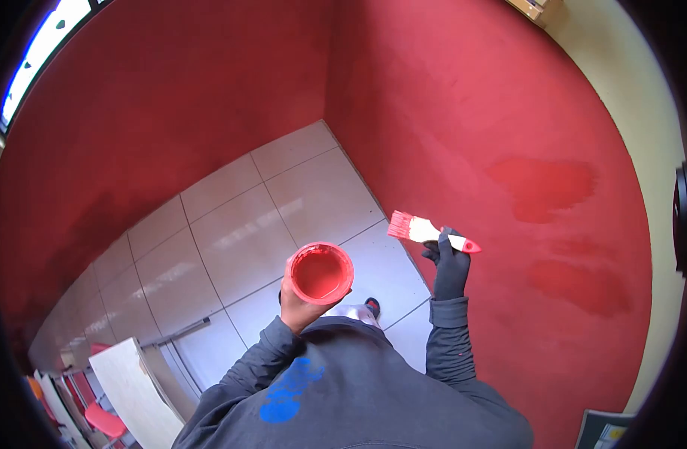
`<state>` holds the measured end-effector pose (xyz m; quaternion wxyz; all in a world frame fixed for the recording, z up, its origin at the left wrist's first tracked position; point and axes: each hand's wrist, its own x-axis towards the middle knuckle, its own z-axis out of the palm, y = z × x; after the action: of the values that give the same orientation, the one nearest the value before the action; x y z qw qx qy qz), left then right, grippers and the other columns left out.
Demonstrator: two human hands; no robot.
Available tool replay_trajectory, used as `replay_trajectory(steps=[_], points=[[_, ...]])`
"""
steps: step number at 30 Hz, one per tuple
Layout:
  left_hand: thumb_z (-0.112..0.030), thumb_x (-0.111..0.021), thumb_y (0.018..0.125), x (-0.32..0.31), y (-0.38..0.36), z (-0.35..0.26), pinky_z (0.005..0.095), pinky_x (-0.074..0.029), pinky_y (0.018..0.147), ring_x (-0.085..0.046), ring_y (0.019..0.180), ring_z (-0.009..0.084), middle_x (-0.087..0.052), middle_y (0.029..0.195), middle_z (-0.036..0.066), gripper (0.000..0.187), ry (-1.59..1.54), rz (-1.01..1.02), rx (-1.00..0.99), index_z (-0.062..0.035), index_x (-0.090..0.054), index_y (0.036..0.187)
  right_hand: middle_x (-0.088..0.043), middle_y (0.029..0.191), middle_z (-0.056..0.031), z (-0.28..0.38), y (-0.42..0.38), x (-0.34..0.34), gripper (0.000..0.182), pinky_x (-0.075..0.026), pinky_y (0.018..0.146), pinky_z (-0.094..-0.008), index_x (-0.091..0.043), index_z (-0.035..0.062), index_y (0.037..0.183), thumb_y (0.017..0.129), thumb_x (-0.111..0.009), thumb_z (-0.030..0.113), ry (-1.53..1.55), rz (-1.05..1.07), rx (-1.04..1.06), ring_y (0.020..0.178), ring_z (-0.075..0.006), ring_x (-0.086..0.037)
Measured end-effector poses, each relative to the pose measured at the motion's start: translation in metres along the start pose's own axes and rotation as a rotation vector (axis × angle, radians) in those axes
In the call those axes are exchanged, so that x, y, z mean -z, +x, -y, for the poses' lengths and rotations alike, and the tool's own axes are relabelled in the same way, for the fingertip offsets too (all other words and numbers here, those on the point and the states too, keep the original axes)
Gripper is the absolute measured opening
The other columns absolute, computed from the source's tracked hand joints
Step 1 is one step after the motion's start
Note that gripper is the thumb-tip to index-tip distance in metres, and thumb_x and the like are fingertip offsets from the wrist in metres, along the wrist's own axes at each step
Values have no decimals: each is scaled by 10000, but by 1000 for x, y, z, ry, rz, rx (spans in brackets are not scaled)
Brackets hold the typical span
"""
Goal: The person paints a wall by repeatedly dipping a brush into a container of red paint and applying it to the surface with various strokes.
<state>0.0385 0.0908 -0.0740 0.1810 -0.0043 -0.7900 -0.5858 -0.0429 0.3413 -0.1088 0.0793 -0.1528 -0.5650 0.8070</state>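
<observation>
the left hand [294,308] clasps a paint pot [322,300]. at the pot's three o'clock, the right hand [452,269] grips a paintbrush [423,230].

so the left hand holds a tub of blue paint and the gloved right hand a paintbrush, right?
The head view shows red paint, not blue, in the tub; the left hand does hold it, and the gloved right hand a paintbrush.

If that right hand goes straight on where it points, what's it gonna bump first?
Past the paintbrush it holds, the gloved right hand would probably meet the red wall on the right first, though depth is unclear.
</observation>
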Motion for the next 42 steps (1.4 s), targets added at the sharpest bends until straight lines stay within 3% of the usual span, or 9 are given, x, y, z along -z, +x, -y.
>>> replay_trajectory(steps=[5, 19, 21, 22, 25, 29, 34, 35, 42], points=[[-234, -908, 531, 9, 17, 6, 326, -509, 830, -621, 958, 233, -602, 1079, 111, 781, 161, 69, -229, -24, -496, 1161, -597, 941, -123, 24, -19, -21, 294, -524, 595, -298, -515, -23, 1121, 922, -554, 190, 90, 35, 77, 774, -193, -634], [-188, -879, 547, -46, 59, 85, 337, -503, 850, -607, 988, 243, -574, 1119, 124, 735, 206, 149, -392, -29, -514, 1164, -540, 916, -104, 16, -7, -23, 223, -473, 524, -291, -520, -21, 1059, 910, -538, 144, 1, 100, 500, 674, -181, -578], [-191, -880, 543, -14, 60, 36, 340, -499, 859, -603, 997, 247, -566, 1131, 126, 751, 172, 145, -458, -31, -506, 1174, -541, 921, -98, 69, -58, -64, 207, -469, 518, -281, -525, -19, 1050, 894, -551, 115, -74, 151, 629, 678, -171, -577], [-193, -882, 538, -19, 60, 36, 341, -498, 863, -601, 1001, 250, -564, 1134, 126, 762, 152, 147, -466, -33, -502, 1178, -578, 866, -90, 70, -60, -62, 177, -491, 608, -234, -535, -38, 996, 843, -610, 13, -16, 248, 600, 727, -126, -597], [-196, -890, 522, -34, 49, 33, 341, -496, 870, -599, 1011, 255, -564, 1136, 126, 793, 130, 148, -508, -35, -493, 1189, -612, 889, -81, 54, -63, -54, 179, -490, 609, -229, -566, -26, 970, 811, -649, -13, -55, 334, 741, 714, -116, -607], [-187, -906, 513, -10, 40, 23, 339, -480, 907, -583, 1039, 229, -565, 1142, 119, 803, 87, 138, -532, -18, -507, 1189, -635, 850, -96, 68, -97, -76, 169, -502, 628, -248, -593, -29, 909, 802, -697, 49, -322, 421, 783, 727, -126, -634], [-213, -898, 526, -67, -4, 3, 333, -507, 868, -605, 1013, 242, -572, 1134, 123, 812, 67, 153, -633, -24, -479, 1196, -629, 737, -93, 75, -104, -1, 191, -508, 577, -273, -599, 1, 884, 815, -700, 146, -511, 346, 945, 656, -176, -651], [-213, -898, 526, -7, 52, 14, 333, -507, 868, -605, 1013, 242, -572, 1134, 123, 812, 17, 113, -584, -24, -479, 1196, -629, 737, -93, 79, -88, -95, 191, -508, 577, -273, -599, 1, 884, 815, -700, 146, -580, 390, 927, 656, -176, -651], [-220, -902, 519, -3, 56, 7, 334, -506, 884, -605, 1016, 238, -574, 1135, 124, 817, 45, 174, -602, -25, -483, 1193, -620, 735, -105, 80, -92, -100, 211, -510, 577, -292, -599, 16, 915, 822, -689, 183, -663, 352, 859, 645, -201, -643]])
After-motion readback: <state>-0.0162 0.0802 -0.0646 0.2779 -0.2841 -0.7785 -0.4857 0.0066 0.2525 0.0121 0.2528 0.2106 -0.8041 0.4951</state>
